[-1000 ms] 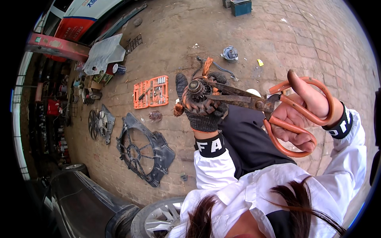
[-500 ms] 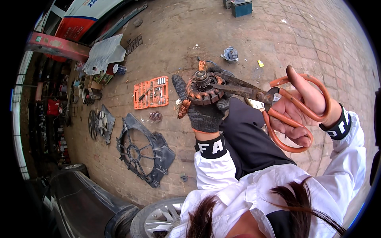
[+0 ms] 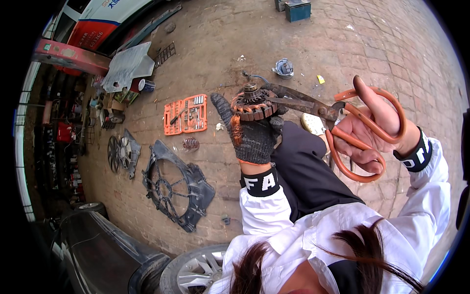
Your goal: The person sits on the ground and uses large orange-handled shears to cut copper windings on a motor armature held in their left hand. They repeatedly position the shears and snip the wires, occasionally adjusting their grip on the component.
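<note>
Here, a round dark metal rotor with bands of copper winding and a ribbed shaft end (image 3: 253, 105) sits raised above the ground in the left hand (image 3: 255, 139), which wears a dark grey knitted glove and grips the piece from below and around its side. A frayed bundle of copper strands (image 3: 236, 130) hangs down over the glove. The bare right hand (image 3: 367, 130) grasps large worn steel scissors with orange-coated loop handles (image 3: 324, 111), its thumb passing through the upper loop and its fingers through the lower one. The blades stand parted, their ends against or just over the rotor's right edge; whether they bite on anything cannot be told.

Beneath the scissors shows a pale shoe (image 3: 312, 123), beside the knee of the dark trousers (image 3: 313, 171). To the left, on the brick ground, lie an open orange plastic case of sockets (image 3: 186, 115), a rusty-brown coil spring (image 3: 190, 143) and a black plastic fan shroud (image 3: 199, 188). Beyond the rotor sits a grey round housing (image 3: 284, 68), with a small yellow scrap (image 3: 320, 79) nearby.
</note>
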The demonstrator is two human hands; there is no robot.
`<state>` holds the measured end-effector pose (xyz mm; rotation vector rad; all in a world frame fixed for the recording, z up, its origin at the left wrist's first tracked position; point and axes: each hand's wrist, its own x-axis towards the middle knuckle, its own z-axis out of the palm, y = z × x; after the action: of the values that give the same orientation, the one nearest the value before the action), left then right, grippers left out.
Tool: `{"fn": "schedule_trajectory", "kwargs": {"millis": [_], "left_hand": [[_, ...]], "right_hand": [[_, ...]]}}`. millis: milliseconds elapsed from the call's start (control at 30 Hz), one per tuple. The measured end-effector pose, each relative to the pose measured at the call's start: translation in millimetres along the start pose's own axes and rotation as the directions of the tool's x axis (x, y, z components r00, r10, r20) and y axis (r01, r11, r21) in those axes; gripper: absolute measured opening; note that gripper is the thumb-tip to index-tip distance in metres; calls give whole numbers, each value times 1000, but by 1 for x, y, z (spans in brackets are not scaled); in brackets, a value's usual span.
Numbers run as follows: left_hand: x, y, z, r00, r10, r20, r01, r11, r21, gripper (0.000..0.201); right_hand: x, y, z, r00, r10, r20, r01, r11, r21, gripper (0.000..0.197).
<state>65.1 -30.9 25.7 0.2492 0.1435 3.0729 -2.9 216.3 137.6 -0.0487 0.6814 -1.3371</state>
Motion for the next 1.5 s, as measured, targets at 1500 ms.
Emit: {"fn": "schedule_trajectory", "kwargs": {"millis": [1500], "left_hand": [[-11, -33, 7, 920, 254, -299, -211, 963, 170, 39]], "right_hand": [[92, 32, 43, 407, -911, -63, 458, 263, -849, 44]]}}
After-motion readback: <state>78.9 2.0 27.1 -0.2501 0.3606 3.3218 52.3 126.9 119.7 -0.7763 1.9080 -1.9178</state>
